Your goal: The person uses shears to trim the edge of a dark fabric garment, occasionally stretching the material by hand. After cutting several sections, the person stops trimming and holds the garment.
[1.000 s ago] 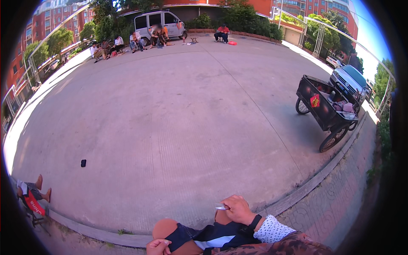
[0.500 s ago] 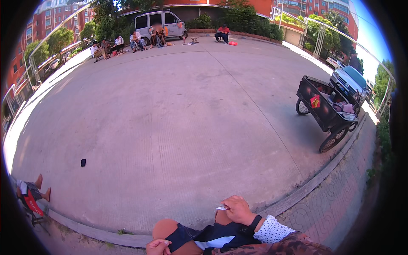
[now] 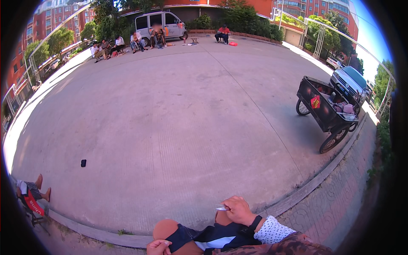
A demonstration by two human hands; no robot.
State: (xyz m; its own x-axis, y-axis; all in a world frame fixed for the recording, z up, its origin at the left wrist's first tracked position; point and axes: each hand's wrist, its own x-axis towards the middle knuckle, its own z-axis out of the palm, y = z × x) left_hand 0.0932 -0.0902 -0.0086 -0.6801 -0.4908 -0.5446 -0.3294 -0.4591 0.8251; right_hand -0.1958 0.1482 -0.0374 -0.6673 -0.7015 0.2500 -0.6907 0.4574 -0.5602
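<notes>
At the lower edge, a dark navy piece of cloth with a pale blue-white panel lies across my lap, over my bare knees. My left hand pinches its left edge between thumb and fingers. Above the cloth's right part, my right hand is closed around a small tool with a short shiny blade and a dark red handle. The blade points left, apart from the cloth. Most of the handle is hidden in my fingers, so its exact kind is unclear.
A black cargo tricycle loaded with odds and ends stands at the right, near a parked car. A small black object lies on the concrete. Someone's legs and a folding chair show at lower left. People sit by a van.
</notes>
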